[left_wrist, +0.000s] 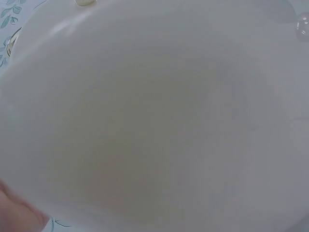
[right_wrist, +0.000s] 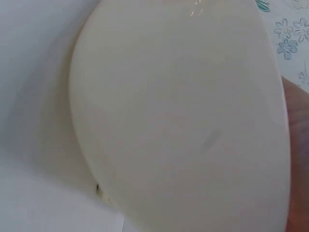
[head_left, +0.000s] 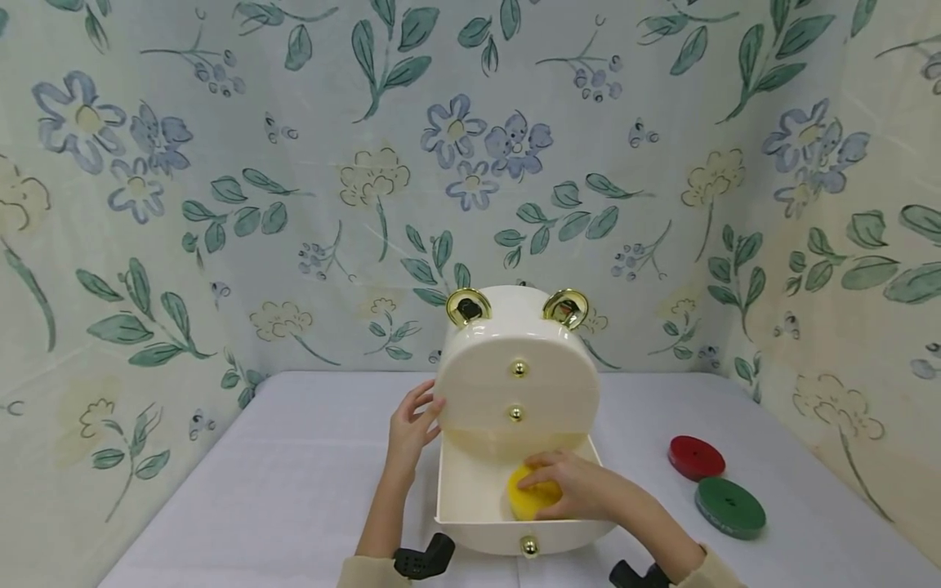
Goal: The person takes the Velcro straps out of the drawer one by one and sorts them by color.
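A glossy cream storage box (head_left: 518, 351) with gold knobs stands on the table, its lower drawer (head_left: 470, 482) pulled out toward me. Inside that drawer, my right hand (head_left: 581, 487) grips a yellow round flat roll (head_left: 524, 500) with fingers and thumb around its edge. My left hand (head_left: 412, 425) rests against the box's left side, its fingers extended. Cream plastic fills most of both wrist views. Only part of the left hand (left_wrist: 19, 212) shows at the left wrist view's lower left corner, and part of the right hand (right_wrist: 298, 150) at the right wrist view's right edge.
To the right on the white-covered table (head_left: 331, 457) lie a red roll (head_left: 696, 457) and a green roll (head_left: 730, 507), close together. Two gold rings (head_left: 468, 307) stick up from the box top. Floral-patterned cloth (head_left: 470, 147) surrounds the table behind and at the sides.
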Tool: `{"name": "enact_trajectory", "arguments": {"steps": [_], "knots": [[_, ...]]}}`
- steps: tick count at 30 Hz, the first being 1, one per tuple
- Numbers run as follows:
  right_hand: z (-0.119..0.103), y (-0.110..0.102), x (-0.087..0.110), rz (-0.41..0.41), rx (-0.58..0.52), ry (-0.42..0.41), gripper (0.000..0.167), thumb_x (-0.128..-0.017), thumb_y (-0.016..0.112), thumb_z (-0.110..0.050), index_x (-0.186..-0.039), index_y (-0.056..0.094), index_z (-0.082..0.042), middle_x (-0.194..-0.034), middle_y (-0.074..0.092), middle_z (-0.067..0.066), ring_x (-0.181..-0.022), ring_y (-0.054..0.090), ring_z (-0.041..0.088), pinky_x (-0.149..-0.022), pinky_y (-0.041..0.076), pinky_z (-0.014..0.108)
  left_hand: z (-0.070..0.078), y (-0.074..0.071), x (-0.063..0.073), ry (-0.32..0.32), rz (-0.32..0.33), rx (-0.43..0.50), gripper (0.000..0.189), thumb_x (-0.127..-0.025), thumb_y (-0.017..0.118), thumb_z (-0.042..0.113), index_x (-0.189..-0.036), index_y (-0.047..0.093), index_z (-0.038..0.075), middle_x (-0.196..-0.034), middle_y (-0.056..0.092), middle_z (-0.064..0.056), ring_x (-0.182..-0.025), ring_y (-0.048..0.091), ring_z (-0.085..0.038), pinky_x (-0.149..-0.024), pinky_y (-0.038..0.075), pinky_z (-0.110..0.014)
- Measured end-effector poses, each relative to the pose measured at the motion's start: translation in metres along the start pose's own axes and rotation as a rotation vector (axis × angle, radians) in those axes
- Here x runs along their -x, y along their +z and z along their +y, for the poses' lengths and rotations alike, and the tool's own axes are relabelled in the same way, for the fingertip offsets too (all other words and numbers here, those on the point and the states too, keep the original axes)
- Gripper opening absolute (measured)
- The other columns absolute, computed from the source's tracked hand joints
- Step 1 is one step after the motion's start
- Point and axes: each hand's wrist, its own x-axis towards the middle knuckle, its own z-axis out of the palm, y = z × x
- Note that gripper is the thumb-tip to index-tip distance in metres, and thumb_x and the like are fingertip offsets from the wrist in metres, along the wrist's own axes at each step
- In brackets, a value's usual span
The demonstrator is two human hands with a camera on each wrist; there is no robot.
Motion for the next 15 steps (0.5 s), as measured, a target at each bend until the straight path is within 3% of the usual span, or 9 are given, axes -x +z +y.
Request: {"name": "enact_trajectory", "arguments": {"steps": [15], "knots": [[-0.001, -0.012, 0.019, 0.087, -0.015, 0.049, 0.036, -0.077, 0.069, -0.039, -0.110, 0.066, -0.026, -0.128, 0.054, 0.008, -0.114, 0.049, 0.031, -0.091, 0.045, 0.051, 0.001, 0.000, 0.001, 0.008, 0.009, -0.023, 0.047, -0.085, 0.063, 0.032, -0.128, 0.051, 0.016, -0.121, 0.052, -0.013, -0.095, 0.055, -0.014, -0.086, 0.051, -0.043]]}}
